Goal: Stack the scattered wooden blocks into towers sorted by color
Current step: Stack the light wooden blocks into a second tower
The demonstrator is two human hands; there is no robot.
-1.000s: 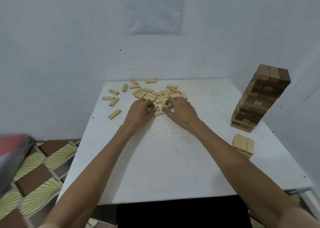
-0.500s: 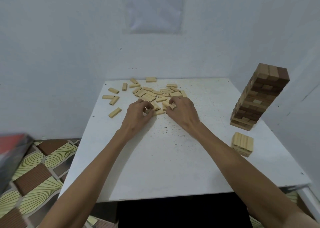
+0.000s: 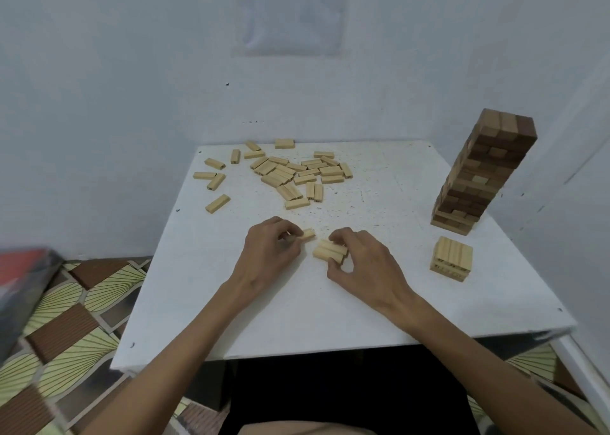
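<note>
On the white surface, the left hand pinches one pale block; the right hand grips two blocks side by side. Loose blocks lie beyond, a dark tower and a short pale stack at right.

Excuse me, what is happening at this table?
A person is sorting wooden blocks on the white table. The left hand pinches one light block; the right hand holds a few light blocks side by side. More light blocks lie scattered at the far side. At the right stands a tall tower of mostly brown blocks, with a short light stack in front of it.
</note>
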